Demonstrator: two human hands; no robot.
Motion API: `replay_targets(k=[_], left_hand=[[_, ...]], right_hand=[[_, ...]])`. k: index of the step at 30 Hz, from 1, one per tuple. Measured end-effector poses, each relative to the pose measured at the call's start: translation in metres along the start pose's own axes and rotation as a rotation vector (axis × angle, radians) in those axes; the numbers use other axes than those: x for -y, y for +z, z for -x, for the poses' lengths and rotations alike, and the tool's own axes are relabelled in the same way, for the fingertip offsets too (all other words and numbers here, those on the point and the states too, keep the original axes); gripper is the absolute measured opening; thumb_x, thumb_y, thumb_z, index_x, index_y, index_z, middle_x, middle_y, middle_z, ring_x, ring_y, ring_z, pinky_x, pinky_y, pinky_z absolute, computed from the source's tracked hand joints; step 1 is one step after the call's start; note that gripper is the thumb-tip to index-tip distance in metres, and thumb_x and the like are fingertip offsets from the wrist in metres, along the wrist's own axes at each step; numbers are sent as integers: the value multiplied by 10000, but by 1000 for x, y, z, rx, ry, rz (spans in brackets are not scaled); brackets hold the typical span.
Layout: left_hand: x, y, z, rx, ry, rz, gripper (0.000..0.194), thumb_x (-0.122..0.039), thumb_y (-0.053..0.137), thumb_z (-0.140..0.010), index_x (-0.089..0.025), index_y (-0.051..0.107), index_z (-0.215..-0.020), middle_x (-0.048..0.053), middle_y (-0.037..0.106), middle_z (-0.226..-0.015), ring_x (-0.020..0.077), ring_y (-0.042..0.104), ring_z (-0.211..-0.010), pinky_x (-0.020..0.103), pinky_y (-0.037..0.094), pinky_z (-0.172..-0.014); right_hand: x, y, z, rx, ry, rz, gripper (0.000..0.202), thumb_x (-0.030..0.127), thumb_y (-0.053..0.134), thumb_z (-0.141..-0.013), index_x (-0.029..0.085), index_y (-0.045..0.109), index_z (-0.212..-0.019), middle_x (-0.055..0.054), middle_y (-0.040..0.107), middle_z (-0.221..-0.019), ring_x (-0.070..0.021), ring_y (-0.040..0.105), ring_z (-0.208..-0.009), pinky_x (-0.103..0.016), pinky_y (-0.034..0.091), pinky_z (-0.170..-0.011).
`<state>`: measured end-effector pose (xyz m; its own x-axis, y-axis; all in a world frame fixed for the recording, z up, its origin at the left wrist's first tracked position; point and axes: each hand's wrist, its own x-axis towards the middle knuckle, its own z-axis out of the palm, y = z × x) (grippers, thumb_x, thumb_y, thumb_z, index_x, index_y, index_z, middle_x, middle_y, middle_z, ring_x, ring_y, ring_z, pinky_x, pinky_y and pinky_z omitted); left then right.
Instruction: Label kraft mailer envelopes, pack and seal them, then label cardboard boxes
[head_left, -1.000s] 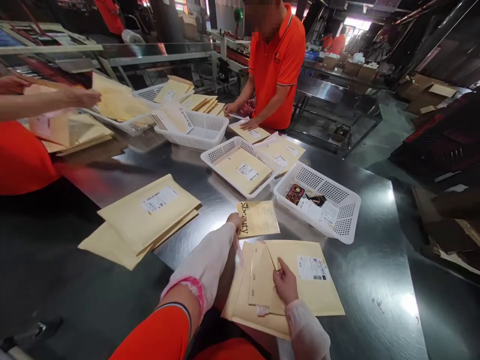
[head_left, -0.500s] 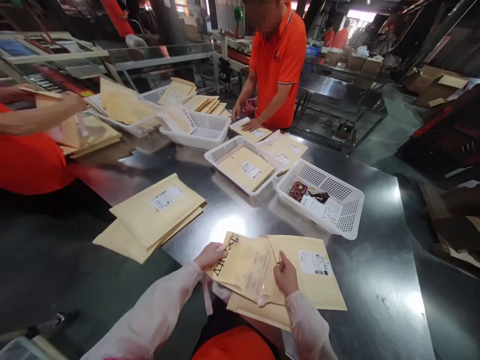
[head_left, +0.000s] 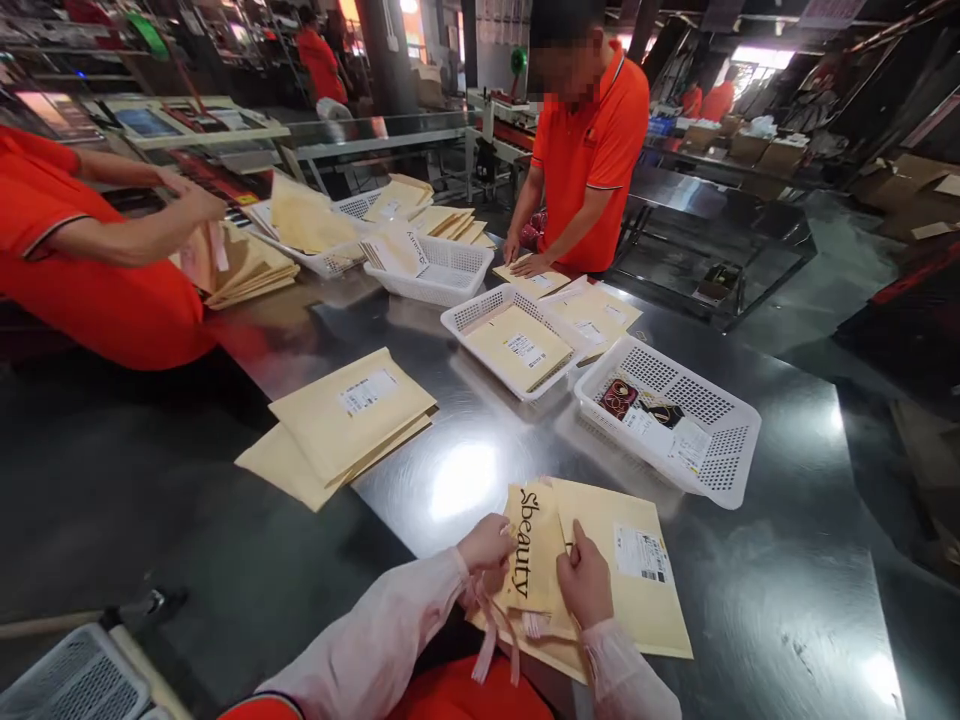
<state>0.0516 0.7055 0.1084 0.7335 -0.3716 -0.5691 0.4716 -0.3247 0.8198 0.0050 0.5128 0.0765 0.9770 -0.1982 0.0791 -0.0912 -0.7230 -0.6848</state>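
My left hand (head_left: 486,543) is closed at the left edge of a yellowish packet (head_left: 531,550) printed "Sbeauty". Pinkish strips (head_left: 487,645) dangle below this hand. The packet lies partly under the edge of a padded envelope (head_left: 660,615), at its opening. My right hand (head_left: 585,580) pinches that edge, thumb on top. A white printed label (head_left: 640,553) is on the envelope's right part. Another envelope lies beneath, mostly hidden by my hands and the packet.
A pile of padded envelopes (head_left: 352,415) lies left on the metal table (head_left: 780,590). White baskets (head_left: 720,480) stand ahead, one with small labelled packets, another with a labelled envelope (head_left: 517,350). Co-workers in orange shirts (head_left: 592,150) handle envelopes across the table and at left.
The packet has moved right, deeper under the envelope's edge, and less of it shows. My left hand has followed it. The view has swung a little to the left.
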Motion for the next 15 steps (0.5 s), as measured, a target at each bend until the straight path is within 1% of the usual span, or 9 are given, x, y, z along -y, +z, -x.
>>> replay_targets(k=[2,3,5,7,8,10,12,14,15], left_hand=[[-10,0,4,-11,13,-58,118,-217,641,-721,-141,694,-794,32,671,-653,125,534,-513,241,419,-494],[-16,5,4,-12,13,-93,144,-238,661,-712,-138,701,-807,29,663,-643,131,542,-524,241,420,-496],[-27,23,1,-28,16,-174,212,-303,705,-689,-133,711,-816,36,658,-650,167,589,-597,254,447,-541],[-37,45,-3,-90,43,-283,279,-358,719,-691,-130,721,-853,89,697,-788,241,642,-797,297,489,-684],[-40,54,-5,-124,60,-339,306,-369,714,-705,-126,724,-890,126,708,-889,282,637,-912,326,487,-768],[-41,62,-7,-143,78,-430,322,-350,713,-720,-107,728,-931,188,700,-1007,335,607,-1033,375,463,-866],[-36,51,-8,-57,68,-462,281,-318,757,-681,-100,742,-859,175,719,-912,324,642,-947,373,485,-826],[-28,28,-9,55,67,-450,249,-318,814,-618,-125,748,-761,94,725,-771,265,669,-801,326,515,-737],[-25,14,-11,77,80,-438,243,-335,814,-626,-138,751,-754,63,725,-751,240,672,-774,306,521,-722]], right_hand=[[6,-5,6,-17,-19,-45,596,305,451,-732,30,596,-1239,14,507,-590,-182,514,-548,-312,463,-568],[10,-9,9,-23,-31,-74,594,319,454,-736,31,600,-1235,22,496,-581,-172,501,-534,-304,459,-558],[20,-17,17,-35,-61,-132,593,347,462,-747,29,609,-1225,32,486,-571,-156,479,-520,-291,453,-548],[28,-24,25,-56,-63,-169,583,362,479,-756,35,618,-1218,36,482,-567,-152,474,-523,-288,449,-548],[31,-26,28,-60,-46,-183,582,365,486,-758,38,618,-1221,39,476,-562,-152,474,-522,-289,446,-547],[34,-26,35,-41,24,-215,596,378,490,-763,35,609,-1235,52,452,-540,-153,467,-506,-287,436,-528],[33,-19,41,-11,91,-248,637,409,500,-759,18,591,-1254,62,430,-526,-152,463,-493,-283,428,-508],[29,-8,47,-1,126,-267,664,429,511,-758,18,575,-1275,67,419,-528,-150,459,-491,-280,426,-504],[27,-3,50,-5,133,-268,668,431,513,-760,19,567,-1284,67,417,-532,-149,455,-492,-282,427,-506]])
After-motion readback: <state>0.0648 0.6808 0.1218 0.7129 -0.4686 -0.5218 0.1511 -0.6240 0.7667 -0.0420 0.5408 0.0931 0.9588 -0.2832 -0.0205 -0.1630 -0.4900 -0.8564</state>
